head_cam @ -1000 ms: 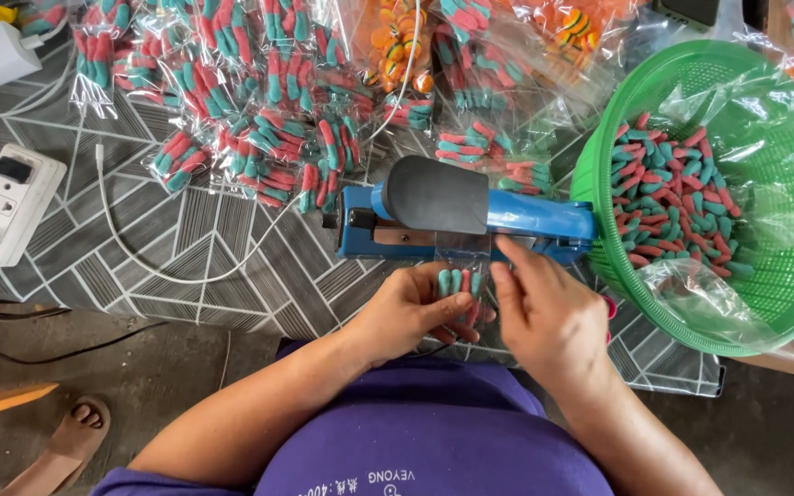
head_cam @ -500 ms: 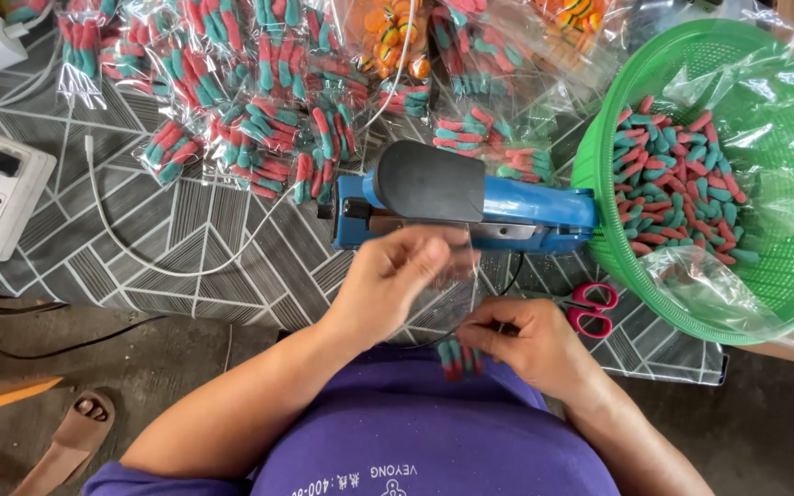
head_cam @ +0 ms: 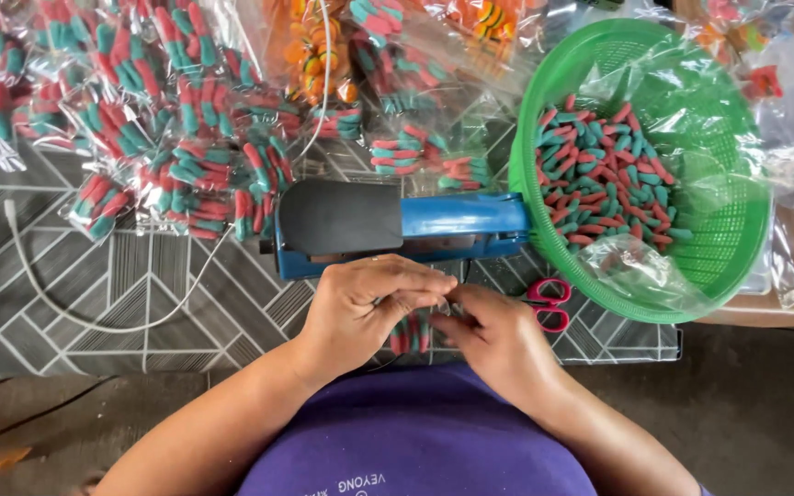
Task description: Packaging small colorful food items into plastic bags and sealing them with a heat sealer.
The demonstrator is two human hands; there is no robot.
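At the upper left of the frame lies a heap of sealed packets (head_cam: 140, 119), each with red and teal candies inside, and a white cable (head_cam: 94, 317) curves over the patterned mat (head_cam: 186, 294) below them. Near the lower middle, the left hand (head_cam: 365, 308) and the right hand (head_cam: 498, 340) meet just in front of the blue sealer (head_cam: 397, 230). Both hands are pinched together on the top of a small clear bag (head_cam: 413, 332), which hangs between them with a few candies in it. The bag looks light, thin and slippery, so the top edge above the candies seems the best place to hold it; the film probably creases easily. Just right of the hands lie pink scissors (head_cam: 549, 303), partly hidden. At the right stands a green basket (head_cam: 737, 220) lined with plastic, holding loose candies (head_cam: 608, 184). The sealer stands close behind the hands, and the basket touches its right end.
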